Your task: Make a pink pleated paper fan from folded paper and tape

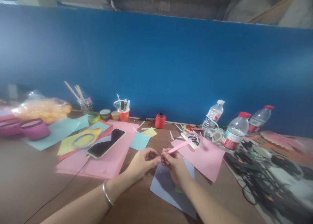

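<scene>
A narrow pink paper strip (180, 146) slants up to the right from the pinched fingers of my right hand (176, 169). The thumb and fingers of my left hand (143, 162) are closed and meet the right fingertips at the strip's lower end. Whatever lies between the left fingertips is too small to make out. Below both hands a pale blue-grey sheet of paper (166, 188) lies on the brown table (129, 201), partly covered by my right hand and forearm.
To the left, a phone (107, 143) on a cable rests on stacked pink paper (114, 167). Scissors (193, 139) lie on a pink sheet (207, 162) at right. Behind stand a red tape roll (160, 121), a tool cup (123, 114) and bottles (236, 131). Tangled cables (264, 175) fill the right.
</scene>
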